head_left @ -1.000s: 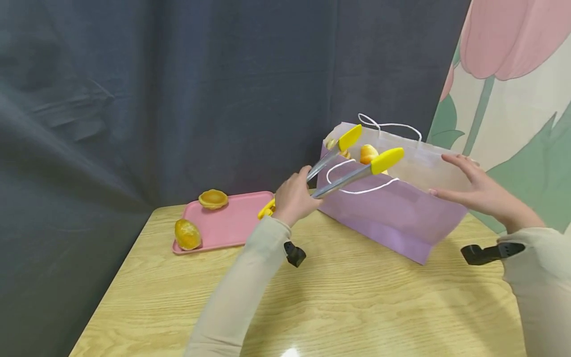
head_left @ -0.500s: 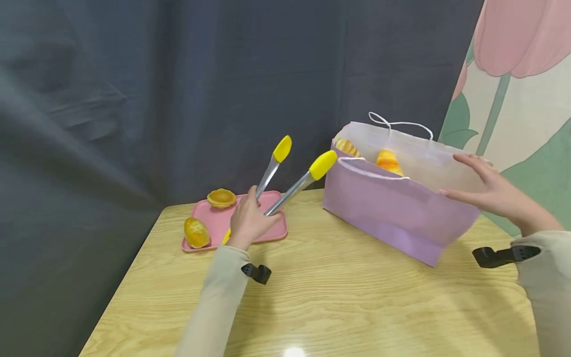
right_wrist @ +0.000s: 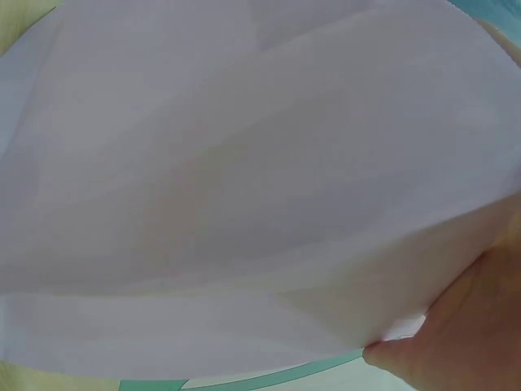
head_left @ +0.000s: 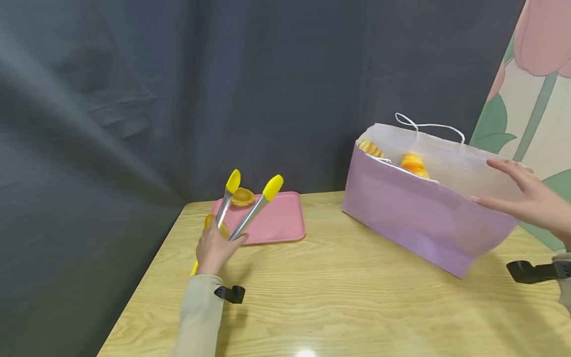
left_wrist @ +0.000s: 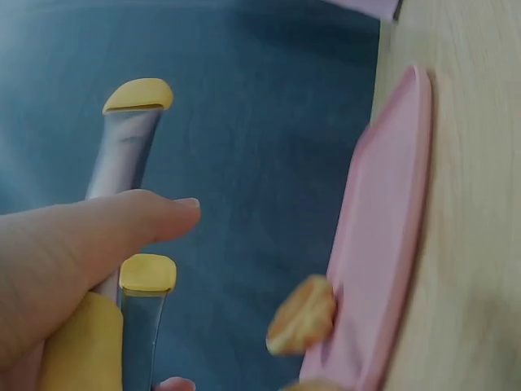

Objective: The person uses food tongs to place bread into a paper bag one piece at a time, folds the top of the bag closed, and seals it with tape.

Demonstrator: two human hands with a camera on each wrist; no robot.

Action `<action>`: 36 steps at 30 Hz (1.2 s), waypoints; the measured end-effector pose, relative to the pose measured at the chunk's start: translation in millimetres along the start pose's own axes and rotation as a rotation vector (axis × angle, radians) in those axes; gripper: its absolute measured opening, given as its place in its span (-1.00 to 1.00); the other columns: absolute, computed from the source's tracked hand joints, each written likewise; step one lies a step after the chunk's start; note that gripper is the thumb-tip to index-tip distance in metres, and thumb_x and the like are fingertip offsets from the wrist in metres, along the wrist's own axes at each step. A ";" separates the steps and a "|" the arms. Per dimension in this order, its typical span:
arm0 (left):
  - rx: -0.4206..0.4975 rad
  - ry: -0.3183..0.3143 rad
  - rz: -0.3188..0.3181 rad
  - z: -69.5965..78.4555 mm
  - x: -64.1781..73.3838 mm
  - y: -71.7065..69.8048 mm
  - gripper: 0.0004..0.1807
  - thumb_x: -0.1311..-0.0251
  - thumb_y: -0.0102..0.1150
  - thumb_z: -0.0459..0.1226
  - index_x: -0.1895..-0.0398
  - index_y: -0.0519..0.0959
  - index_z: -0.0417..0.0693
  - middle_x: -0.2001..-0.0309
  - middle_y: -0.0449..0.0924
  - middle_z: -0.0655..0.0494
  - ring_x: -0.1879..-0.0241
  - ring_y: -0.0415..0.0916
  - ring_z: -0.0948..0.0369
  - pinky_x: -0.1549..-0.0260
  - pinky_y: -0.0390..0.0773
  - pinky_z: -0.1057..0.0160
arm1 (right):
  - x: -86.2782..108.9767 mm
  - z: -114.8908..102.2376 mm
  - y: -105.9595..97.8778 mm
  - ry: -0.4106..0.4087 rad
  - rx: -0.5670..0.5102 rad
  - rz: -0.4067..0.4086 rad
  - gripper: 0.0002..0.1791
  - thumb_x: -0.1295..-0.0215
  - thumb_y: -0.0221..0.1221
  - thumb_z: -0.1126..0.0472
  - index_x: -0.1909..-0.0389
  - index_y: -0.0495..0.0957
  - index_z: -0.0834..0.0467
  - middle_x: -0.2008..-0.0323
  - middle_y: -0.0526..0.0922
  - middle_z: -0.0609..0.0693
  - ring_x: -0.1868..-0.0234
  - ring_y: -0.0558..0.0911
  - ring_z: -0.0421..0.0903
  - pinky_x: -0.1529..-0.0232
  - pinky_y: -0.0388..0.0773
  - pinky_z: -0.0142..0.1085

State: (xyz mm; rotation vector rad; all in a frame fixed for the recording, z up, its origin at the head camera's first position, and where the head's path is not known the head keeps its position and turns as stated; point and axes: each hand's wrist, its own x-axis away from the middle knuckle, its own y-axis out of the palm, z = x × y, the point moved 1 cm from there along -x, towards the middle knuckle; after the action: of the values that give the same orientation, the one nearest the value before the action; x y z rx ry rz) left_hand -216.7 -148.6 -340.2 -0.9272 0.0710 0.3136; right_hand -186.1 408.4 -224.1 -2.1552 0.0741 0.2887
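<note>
In the head view my left hand holds metal tongs with yellow tips, their arms spread and nothing between them. They hang over the left end of a pink tray. A tart-shaped pastry sits at the tray's back; a round bun is mostly hidden behind the hand and tongs. The left wrist view shows the thumb along the tongs. My right hand, thumb and fingers spread, touches the right end of the mouth of a lilac paper bag. Inside it show a croissant and a striped bread roll.
A wooden table carries the tray at left and the bag at right. Behind hangs a dark curtain. White cord handles loop above the bag's rim. A wall with painted tulips stands at right.
My left hand has carried the tongs from over the bag leftward and down to the tray. The right hand stays at the bag's mouth. The head view has turned left.
</note>
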 end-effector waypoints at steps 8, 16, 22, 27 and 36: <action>-0.048 -0.050 0.025 -25.0 1.7 3.9 -0.05 0.13 0.31 0.14 -0.16 0.21 -0.36 0.11 0.47 -0.36 0.14 0.49 -0.21 0.21 0.46 -0.12 | -0.9 17.7 0.1 -0.092 0.046 0.157 -0.02 -0.12 0.23 0.06 -0.47 -0.14 0.03 -0.50 -0.29 -0.03 -0.49 -0.44 -0.05 -0.33 -0.47 0.25; -0.160 -0.112 -0.067 -34.8 -4.3 4.0 -0.02 0.18 0.28 0.21 -0.10 0.24 -0.39 0.13 0.45 -0.39 0.10 0.47 -0.24 0.20 0.46 -0.13 | 5.8 47.0 -2.8 -0.107 0.088 0.281 -0.01 -0.03 0.29 0.12 -0.44 -0.06 -0.21 -0.48 -0.18 -0.23 -0.47 -0.31 -0.32 -0.39 -0.47 -0.33; -0.184 -0.168 -0.129 -42.7 -6.5 0.5 0.02 0.13 0.27 0.17 -0.17 0.17 -0.46 0.05 0.40 -0.47 0.02 0.41 -0.29 0.12 0.43 -0.17 | 4.8 51.3 -5.3 -0.104 0.103 0.287 0.02 -0.02 0.31 0.11 -0.44 -0.07 -0.23 -0.46 -0.17 -0.32 -0.49 -0.29 -0.24 -0.41 -0.45 -0.31; -0.207 -0.194 -0.144 -49.8 -6.6 2.5 0.04 0.10 0.29 0.13 -0.20 0.14 -0.51 0.01 0.38 -0.51 0.00 0.38 -0.31 0.10 0.41 -0.17 | 5.8 48.1 -5.2 -0.067 0.112 0.240 0.02 -0.07 0.28 0.05 -0.46 -0.16 -0.18 -0.49 -0.24 0.14 -0.49 -0.40 -0.02 -0.40 -0.50 0.08; -0.211 -0.200 -0.149 -57.1 -5.3 6.6 -0.11 0.13 0.33 0.08 -0.06 0.29 -0.47 0.10 0.44 -0.45 0.08 0.43 -0.28 0.15 0.43 -0.17 | 4.8 53.0 -4.1 -0.090 0.095 0.271 0.03 -0.03 0.30 0.11 -0.45 -0.11 -0.20 -0.49 -0.22 0.09 -0.50 -0.37 -0.09 -0.43 -0.50 -0.08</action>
State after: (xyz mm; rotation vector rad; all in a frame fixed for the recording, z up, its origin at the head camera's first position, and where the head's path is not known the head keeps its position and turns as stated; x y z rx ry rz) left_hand -219.4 -191.5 -378.7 -1.0993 -0.2183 0.2774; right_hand -190.2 454.5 -250.6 -2.0341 0.3234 0.5269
